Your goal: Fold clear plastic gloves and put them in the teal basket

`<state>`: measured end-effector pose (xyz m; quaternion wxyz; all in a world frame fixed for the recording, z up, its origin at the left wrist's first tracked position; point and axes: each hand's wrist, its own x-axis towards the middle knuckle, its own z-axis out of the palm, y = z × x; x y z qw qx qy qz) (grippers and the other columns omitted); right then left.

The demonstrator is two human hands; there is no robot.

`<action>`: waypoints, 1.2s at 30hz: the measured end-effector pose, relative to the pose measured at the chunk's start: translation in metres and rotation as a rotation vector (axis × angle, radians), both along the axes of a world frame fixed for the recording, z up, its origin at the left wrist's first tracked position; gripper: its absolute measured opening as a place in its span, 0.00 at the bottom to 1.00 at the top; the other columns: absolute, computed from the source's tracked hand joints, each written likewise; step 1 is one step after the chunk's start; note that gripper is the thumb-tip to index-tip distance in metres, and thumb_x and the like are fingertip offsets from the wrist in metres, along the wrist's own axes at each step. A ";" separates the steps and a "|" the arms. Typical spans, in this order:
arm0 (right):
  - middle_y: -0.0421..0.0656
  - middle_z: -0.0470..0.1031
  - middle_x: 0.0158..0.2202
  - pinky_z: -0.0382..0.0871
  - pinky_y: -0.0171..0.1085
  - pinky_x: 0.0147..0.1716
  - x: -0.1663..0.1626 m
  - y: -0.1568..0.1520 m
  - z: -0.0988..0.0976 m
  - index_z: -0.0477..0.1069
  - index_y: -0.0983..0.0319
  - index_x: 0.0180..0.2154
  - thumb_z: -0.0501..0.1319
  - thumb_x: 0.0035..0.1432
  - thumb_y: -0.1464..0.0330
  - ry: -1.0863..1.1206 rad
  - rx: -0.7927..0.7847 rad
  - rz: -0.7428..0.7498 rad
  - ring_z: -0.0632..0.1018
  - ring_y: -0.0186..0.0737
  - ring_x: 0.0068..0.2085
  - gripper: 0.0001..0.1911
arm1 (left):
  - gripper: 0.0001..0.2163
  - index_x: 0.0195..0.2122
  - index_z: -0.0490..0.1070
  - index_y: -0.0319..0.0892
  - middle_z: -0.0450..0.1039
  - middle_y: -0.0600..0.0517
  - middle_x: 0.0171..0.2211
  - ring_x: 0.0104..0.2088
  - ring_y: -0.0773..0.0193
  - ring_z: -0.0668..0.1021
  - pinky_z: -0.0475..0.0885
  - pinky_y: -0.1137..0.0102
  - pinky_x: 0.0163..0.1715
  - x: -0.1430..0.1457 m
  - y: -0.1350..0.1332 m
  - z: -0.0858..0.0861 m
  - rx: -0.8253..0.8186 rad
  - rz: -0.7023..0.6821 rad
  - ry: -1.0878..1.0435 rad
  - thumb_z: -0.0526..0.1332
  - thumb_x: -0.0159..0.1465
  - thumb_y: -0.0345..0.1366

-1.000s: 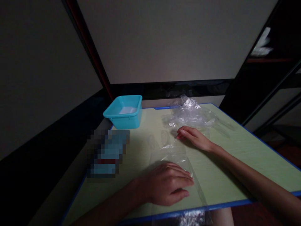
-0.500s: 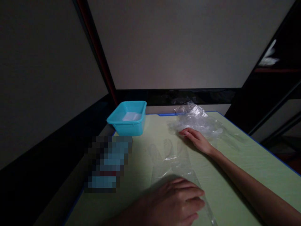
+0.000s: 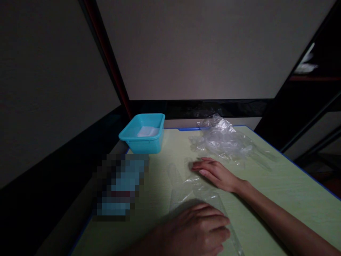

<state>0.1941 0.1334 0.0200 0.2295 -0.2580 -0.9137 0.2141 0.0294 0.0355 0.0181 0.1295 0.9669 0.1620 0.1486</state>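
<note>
L hand (image 3: 201,227), loosely spread, lies over a clear disposable glove (image 3: 188,192), prob. to pin it flat, w/ R hand (image 3: 217,174), fingers loosely extended, at its finger end.

We see thin, glossy, clear plastic in the glove (image 3: 190,188), and similar film, crinkled and shiny, in the heap (image 3: 222,138). The tub (image 3: 144,146) looks like smooth plastic; our bench (image 3: 282,188) shows faint wood grain, the wall panel (image 3: 199,53) looks matt, the dark strip (image 3: 239,107) glossy.
</note>
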 end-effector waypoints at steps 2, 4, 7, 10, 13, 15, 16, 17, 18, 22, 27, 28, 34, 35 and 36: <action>0.45 0.71 0.48 0.51 0.49 0.55 -0.004 -0.001 -0.002 0.66 0.60 0.48 0.45 0.63 0.66 -0.056 0.044 0.007 0.71 0.41 0.49 0.16 | 0.09 0.41 0.65 0.38 0.69 0.52 0.47 0.48 0.66 0.69 0.60 0.72 0.50 0.000 0.000 0.001 0.001 -0.001 0.008 0.58 0.59 0.32; 0.45 0.70 0.48 0.50 0.50 0.55 -0.005 -0.001 -0.004 0.65 0.59 0.49 0.46 0.63 0.66 -0.071 0.046 -0.004 0.71 0.41 0.49 0.16 | 0.08 0.40 0.66 0.38 0.69 0.51 0.46 0.48 0.65 0.69 0.61 0.71 0.50 0.001 0.000 0.002 0.005 -0.001 0.009 0.58 0.59 0.32; 0.45 0.70 0.48 0.49 0.51 0.56 -0.004 0.000 -0.005 0.64 0.59 0.49 0.46 0.63 0.66 -0.061 0.036 -0.019 0.70 0.41 0.50 0.16 | 0.08 0.41 0.66 0.39 0.70 0.51 0.45 0.47 0.64 0.70 0.62 0.71 0.49 0.001 0.000 0.004 0.011 0.002 0.010 0.57 0.60 0.32; 0.46 0.70 0.49 0.47 0.52 0.56 -0.004 0.001 -0.007 0.63 0.59 0.50 0.47 0.63 0.65 -0.061 0.024 -0.031 0.67 0.42 0.53 0.16 | 0.09 0.41 0.66 0.38 0.70 0.51 0.45 0.47 0.64 0.70 0.63 0.70 0.48 0.001 0.000 0.003 0.014 -0.008 0.013 0.57 0.60 0.32; 0.47 0.68 0.51 0.46 0.53 0.57 -0.004 0.001 -0.008 0.61 0.60 0.52 0.47 0.63 0.64 -0.072 0.022 -0.030 0.64 0.44 0.55 0.18 | 0.09 0.42 0.67 0.37 0.70 0.50 0.46 0.48 0.64 0.70 0.63 0.69 0.49 0.001 0.000 0.003 -0.003 -0.036 -0.036 0.55 0.61 0.32; 0.47 0.66 0.52 0.48 0.52 0.56 -0.003 0.001 -0.009 0.60 0.61 0.53 0.46 0.63 0.64 -0.036 0.016 -0.038 0.63 0.44 0.56 0.18 | 0.09 0.42 0.68 0.37 0.70 0.48 0.47 0.48 0.64 0.70 0.63 0.70 0.50 -0.001 0.003 0.004 -0.045 -0.033 -0.135 0.54 0.61 0.32; 0.47 0.66 0.52 0.51 0.50 0.56 -0.002 0.001 -0.009 0.60 0.61 0.53 0.46 0.63 0.64 0.004 0.006 -0.056 0.64 0.43 0.55 0.19 | 0.09 0.42 0.69 0.37 0.70 0.48 0.47 0.47 0.65 0.71 0.64 0.70 0.49 -0.003 0.006 0.006 -0.081 0.009 -0.197 0.54 0.61 0.32; 0.47 0.67 0.52 0.55 0.49 0.54 -0.001 0.000 -0.008 0.60 0.60 0.53 0.46 0.63 0.64 0.053 -0.010 -0.086 0.66 0.43 0.54 0.18 | 0.10 0.41 0.69 0.37 0.71 0.48 0.46 0.46 0.65 0.72 0.65 0.71 0.48 -0.007 0.010 0.007 -0.121 0.089 -0.266 0.53 0.61 0.32; 0.47 0.68 0.51 0.58 0.47 0.52 0.000 0.000 -0.007 0.62 0.60 0.52 0.46 0.63 0.64 0.100 -0.027 -0.122 0.68 0.43 0.52 0.18 | 0.10 0.41 0.70 0.38 0.72 0.48 0.44 0.44 0.65 0.73 0.66 0.71 0.46 -0.011 0.015 0.009 -0.164 0.210 -0.322 0.53 0.61 0.31; 0.46 0.73 0.43 0.66 0.42 0.43 0.006 -0.001 -0.005 0.67 0.61 0.44 0.47 0.62 0.65 0.143 -0.047 -0.237 0.74 0.43 0.43 0.14 | 0.10 0.37 0.72 0.39 0.75 0.47 0.39 0.40 0.60 0.75 0.68 0.65 0.44 -0.035 0.038 0.012 -0.161 0.803 -0.392 0.52 0.59 0.28; 0.45 0.75 0.37 0.67 0.41 0.37 0.010 0.003 -0.008 0.63 0.61 0.45 0.46 0.61 0.67 0.103 -0.086 -0.323 0.76 0.43 0.38 0.13 | 0.14 0.42 0.71 0.39 0.74 0.47 0.42 0.43 0.58 0.75 0.67 0.63 0.46 -0.053 0.052 0.002 -0.078 0.967 -0.210 0.49 0.60 0.28; 0.45 0.75 0.37 0.67 0.41 0.37 0.011 0.004 -0.009 0.62 0.61 0.46 0.46 0.61 0.67 0.102 -0.093 -0.339 0.76 0.43 0.38 0.14 | 0.14 0.42 0.71 0.39 0.74 0.47 0.42 0.43 0.58 0.75 0.67 0.64 0.46 -0.054 0.053 -0.001 -0.065 0.969 -0.192 0.49 0.60 0.28; 0.47 0.73 0.43 0.65 0.43 0.43 0.012 0.010 -0.012 0.56 0.62 0.50 0.45 0.61 0.68 0.135 -0.140 -0.308 0.74 0.42 0.44 0.15 | 0.15 0.43 0.70 0.37 0.74 0.45 0.42 0.43 0.59 0.75 0.67 0.65 0.46 -0.054 0.059 -0.010 -0.051 0.982 -0.195 0.48 0.59 0.26; 0.48 0.72 0.44 0.64 0.44 0.45 0.012 0.010 -0.013 0.55 0.62 0.51 0.46 0.61 0.69 0.134 -0.142 -0.288 0.73 0.42 0.45 0.16 | 0.15 0.43 0.70 0.37 0.74 0.45 0.43 0.43 0.59 0.75 0.67 0.65 0.46 -0.054 0.059 -0.010 -0.052 0.984 -0.202 0.48 0.59 0.26; 0.49 0.71 0.46 0.63 0.44 0.46 0.013 0.011 -0.012 0.54 0.62 0.51 0.46 0.61 0.69 0.132 -0.145 -0.272 0.72 0.42 0.47 0.16 | 0.15 0.44 0.69 0.37 0.73 0.45 0.43 0.44 0.59 0.74 0.67 0.65 0.46 -0.054 0.060 -0.011 -0.055 0.986 -0.209 0.48 0.59 0.26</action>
